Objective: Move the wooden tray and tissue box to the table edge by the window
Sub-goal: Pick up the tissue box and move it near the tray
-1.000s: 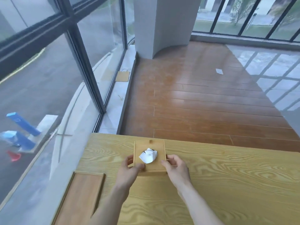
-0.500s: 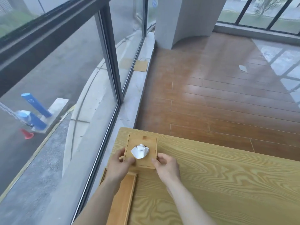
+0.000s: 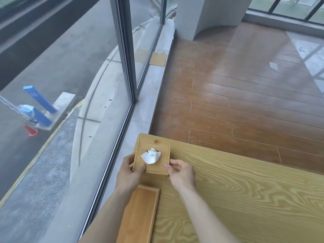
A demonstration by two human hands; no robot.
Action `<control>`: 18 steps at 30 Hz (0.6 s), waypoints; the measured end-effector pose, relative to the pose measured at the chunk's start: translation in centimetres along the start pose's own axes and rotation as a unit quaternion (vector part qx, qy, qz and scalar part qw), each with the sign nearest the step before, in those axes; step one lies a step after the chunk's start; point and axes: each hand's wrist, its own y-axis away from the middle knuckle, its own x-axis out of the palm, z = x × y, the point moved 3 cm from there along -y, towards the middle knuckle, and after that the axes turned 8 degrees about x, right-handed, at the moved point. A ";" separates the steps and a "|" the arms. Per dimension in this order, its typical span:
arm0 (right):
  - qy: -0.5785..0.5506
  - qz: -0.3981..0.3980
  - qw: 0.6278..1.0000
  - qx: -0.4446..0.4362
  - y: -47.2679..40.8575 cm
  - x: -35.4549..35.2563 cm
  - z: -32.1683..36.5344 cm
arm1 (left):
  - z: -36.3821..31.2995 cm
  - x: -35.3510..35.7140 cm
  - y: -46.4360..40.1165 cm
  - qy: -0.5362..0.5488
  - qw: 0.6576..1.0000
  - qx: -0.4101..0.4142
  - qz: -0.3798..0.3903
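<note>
Floor-to-ceiling glass runs along my left, and the pale wood-grain table (image 3: pixel 245 199) reaches right up to it. At the table's far corner next to the window sits the wooden tissue box (image 3: pixel 152 159), square-topped, with a crumpled white tissue (image 3: pixel 151 156) poking up from the round hole in its lid. My left hand (image 3: pixel 128 174) grips the box's left side, thumb laid on the lid's near left corner and fingers wrapped around the wall facing the glass. My right hand (image 3: pixel 182 173) is curled at the box's near right corner, fingertips pressed to its side. Whether the box rests fully on the table or is slightly lifted I cannot tell.

Just nearer to me than the box, along the same window-side edge, lies the wooden tray (image 3: pixel 140 216), long and shallow with a raised rim, its far end close to the box but apart from it; my left forearm crosses over its left edge.

Beyond the table, reddish-brown floorboards (image 3: pixel 245 95) stretch away to a white pillar (image 3: pixel 191 16). A grey stone sill (image 3: pixel 154 88) follows the window frame (image 3: pixel 126 50), with a flat brown paper bag (image 3: pixel 157 58) lying on it. A scrap of white paper (image 3: pixel 273 65) lies on the floor farther right. Outside, below the glass, I see blue barrier posts (image 3: pixel 39 99) and a red traffic cone (image 3: pixel 31 131) on grey pavement.
</note>
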 end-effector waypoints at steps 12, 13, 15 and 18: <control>-0.016 -0.008 1.000 -0.001 -2.1 3.0 3.0 | -1.2 -1.3 -4.7 -0.039 0.999 0.034 -0.010; -0.015 -0.010 1.000 -0.004 -2.2 3.2 3.1 | -1.3 -1.3 -5.0 -0.040 0.998 0.038 -0.009; -0.014 -0.014 1.000 -0.010 -2.5 3.4 3.4 | -1.4 -1.2 -5.5 -0.034 0.998 0.043 -0.007; -0.014 -0.018 1.000 -0.011 -2.7 3.6 3.9 | -1.7 -1.2 -6.1 -0.031 0.998 0.048 -0.005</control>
